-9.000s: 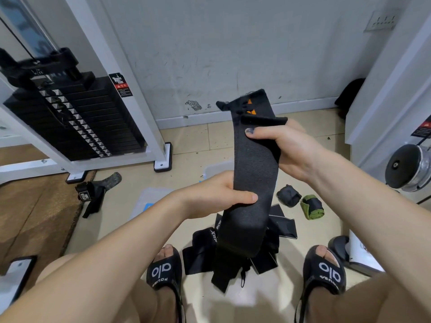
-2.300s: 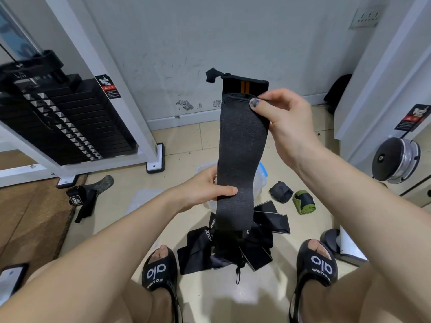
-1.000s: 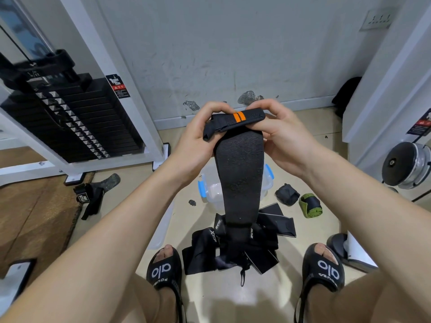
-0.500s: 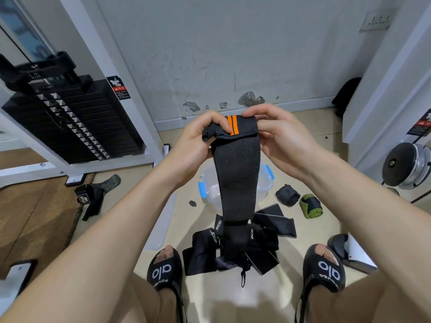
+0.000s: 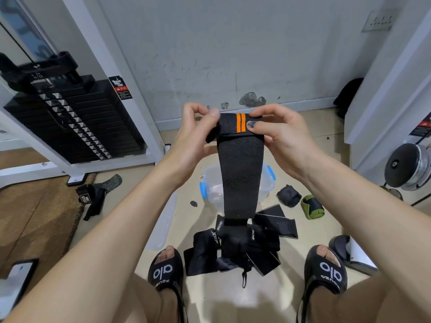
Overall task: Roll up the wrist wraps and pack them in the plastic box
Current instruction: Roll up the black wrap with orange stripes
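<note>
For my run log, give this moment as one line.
black orange-striped wrist wrap: top rolled, tail hanging | left hand: pinching | right hand: pinching | clear plastic box: open

A single head-worn camera looks forward and down, close above the floor (image 5: pixel 233 304).

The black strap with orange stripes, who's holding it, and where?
Both hands hold the black wrist wrap by its folded top end: the left hand pinches the left corner, the right hand the right edge by the stripes.
</note>
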Demonstrator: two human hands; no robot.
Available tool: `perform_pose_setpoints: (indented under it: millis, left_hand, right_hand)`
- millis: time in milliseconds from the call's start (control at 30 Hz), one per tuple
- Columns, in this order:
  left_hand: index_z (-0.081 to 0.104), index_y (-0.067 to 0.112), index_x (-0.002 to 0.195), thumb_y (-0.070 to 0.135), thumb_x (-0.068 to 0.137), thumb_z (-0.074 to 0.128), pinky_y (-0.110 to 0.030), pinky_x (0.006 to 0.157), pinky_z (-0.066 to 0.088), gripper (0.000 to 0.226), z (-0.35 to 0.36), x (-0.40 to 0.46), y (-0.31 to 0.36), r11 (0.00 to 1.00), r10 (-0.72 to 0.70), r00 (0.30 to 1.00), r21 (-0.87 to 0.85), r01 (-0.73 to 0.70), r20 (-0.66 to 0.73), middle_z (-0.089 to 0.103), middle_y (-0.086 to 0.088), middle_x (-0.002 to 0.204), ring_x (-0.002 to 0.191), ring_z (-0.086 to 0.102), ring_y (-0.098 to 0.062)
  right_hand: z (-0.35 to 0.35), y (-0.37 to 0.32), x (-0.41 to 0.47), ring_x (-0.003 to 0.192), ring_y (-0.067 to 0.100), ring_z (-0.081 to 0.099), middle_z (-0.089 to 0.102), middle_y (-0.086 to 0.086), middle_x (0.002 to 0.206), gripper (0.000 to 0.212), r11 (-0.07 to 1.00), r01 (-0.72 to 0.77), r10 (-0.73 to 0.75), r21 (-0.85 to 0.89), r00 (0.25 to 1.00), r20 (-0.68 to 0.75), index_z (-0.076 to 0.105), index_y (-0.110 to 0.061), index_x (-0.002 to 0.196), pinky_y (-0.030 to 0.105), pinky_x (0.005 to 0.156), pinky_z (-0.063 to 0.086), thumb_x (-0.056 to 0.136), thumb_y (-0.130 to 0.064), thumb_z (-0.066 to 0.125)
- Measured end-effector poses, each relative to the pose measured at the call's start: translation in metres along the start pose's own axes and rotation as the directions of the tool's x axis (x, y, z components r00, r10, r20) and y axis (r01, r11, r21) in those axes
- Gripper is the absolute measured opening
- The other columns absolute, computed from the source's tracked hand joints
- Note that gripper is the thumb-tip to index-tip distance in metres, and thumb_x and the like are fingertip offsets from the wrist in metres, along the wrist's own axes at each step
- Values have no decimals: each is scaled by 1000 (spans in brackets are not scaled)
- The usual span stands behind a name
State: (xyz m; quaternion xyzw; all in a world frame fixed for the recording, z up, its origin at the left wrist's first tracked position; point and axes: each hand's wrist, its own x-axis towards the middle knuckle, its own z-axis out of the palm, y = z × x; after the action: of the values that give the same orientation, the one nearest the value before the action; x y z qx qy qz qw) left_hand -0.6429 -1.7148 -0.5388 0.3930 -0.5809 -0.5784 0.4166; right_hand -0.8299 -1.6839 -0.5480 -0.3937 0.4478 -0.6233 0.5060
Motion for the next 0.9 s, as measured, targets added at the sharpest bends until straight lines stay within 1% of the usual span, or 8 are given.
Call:
perform_pose_setpoints:
  millis: [67,133,200,333,567,700,800,900]
  left_hand:
    - [39,18,99,36,102,60,-41,85,59,29,0,-5,-4,956,129,991,271,-115,-35,54,1,97,90,63,-23]
    - [44,18,87,32,99,66,-28,78,50,29,1,-8,-7,821,273,961,533,-206,-50,51,3,93,88,58,-23]
    - [51,17,81,26,98,68,-15,73,41,26,3,-9,-8,732,369,926,641,-233,-84,46,7,91,85,52,-12]
    - [66,15,83,29,100,66,-10,68,36,22,2,-6,-8,712,392,905,677,-187,-162,41,8,88,78,47,-3]
    - [62,15,95,18,103,56,-22,66,40,10,3,-10,-4,771,351,927,602,-207,-131,57,11,77,71,48,-6]
    - [64,21,98,10,100,57,-15,68,43,14,2,-11,-1,797,330,933,573,-191,-147,63,17,82,76,55,-2]
    - [65,21,96,19,99,64,-14,67,43,4,5,-11,0,831,283,946,533,-159,-160,62,12,82,74,54,-5]
    - [66,15,97,35,92,77,-11,63,41,23,6,-10,-3,859,236,955,499,-118,-181,58,6,80,68,49,-4]
  right_hand:
    - [1,2,0,84,24,65,64,10,87,23,1000,14,-14,-13,1000,-21,68,-7,91,28,77,55,86,16,65]
    - [2,2,-1,86,25,65,63,11,88,23,1000,21,-22,-12,999,-27,67,-7,91,31,80,55,86,15,66]
    - [2,2,-1,87,25,64,63,11,88,23,999,33,-34,-15,999,-30,67,-7,92,32,80,55,86,15,66]
    - [2,0,0,86,24,62,63,7,84,22,998,58,-58,-7,997,-41,67,-7,92,32,80,54,86,15,66]
    - [2,-1,-1,83,22,63,63,5,81,24,998,68,-67,14,997,-36,68,-8,90,29,77,54,86,16,66]
    - [0,1,0,84,21,63,65,1,80,24,995,91,-93,-41,995,-41,69,-10,90,31,80,54,85,14,68]
    - [0,2,-1,85,14,64,68,-7,81,24,975,157,-166,-156,985,-48,71,-12,89,30,83,54,83,11,73]
    - [3,1,-4,77,5,63,69,-6,84,22,949,209,-226,-237,973,-44,70,-8,92,21,77,53,83,11,73]
